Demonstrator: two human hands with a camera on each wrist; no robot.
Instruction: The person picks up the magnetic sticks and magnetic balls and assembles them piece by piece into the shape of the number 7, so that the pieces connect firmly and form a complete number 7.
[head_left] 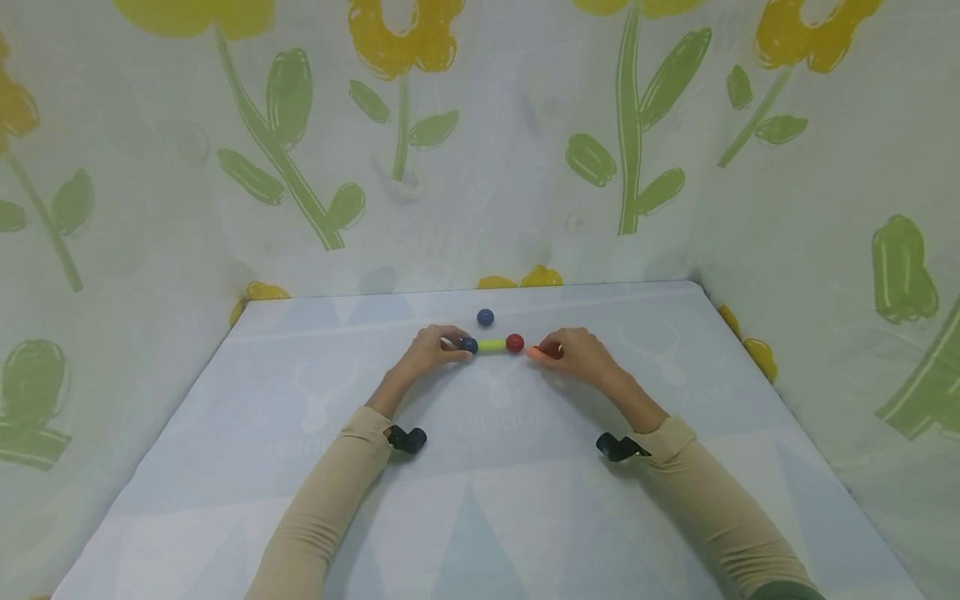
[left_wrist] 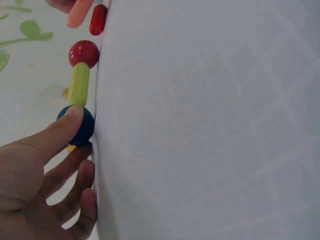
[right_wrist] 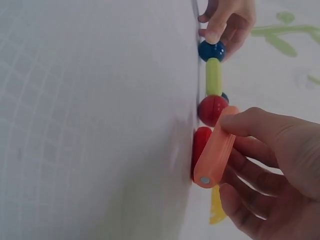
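Observation:
My left hand (head_left: 429,350) pinches a blue ball (left_wrist: 82,127) between thumb and index finger. This ball joins a yellow-green ribbed rod (head_left: 492,345), whose other end carries a red ball (head_left: 514,342), all in one row on the table. My right hand (head_left: 581,357) grips an orange rod (right_wrist: 216,155) by thumb and fingers, with a round metal spot showing on its end. In the right wrist view the rod slants beside the red ball; whether they touch I cannot tell. A red rod (left_wrist: 98,20) lies on the table by the right hand, hidden in the head view.
A second blue ball (head_left: 485,317) lies behind the joined row. Under everything is a pale patterned tabletop (head_left: 480,467). Flower-printed curtains (head_left: 487,208) stand along its back and sides. A black wrist camera (head_left: 406,440) sits at the left cuff, another (head_left: 619,447) at the right.

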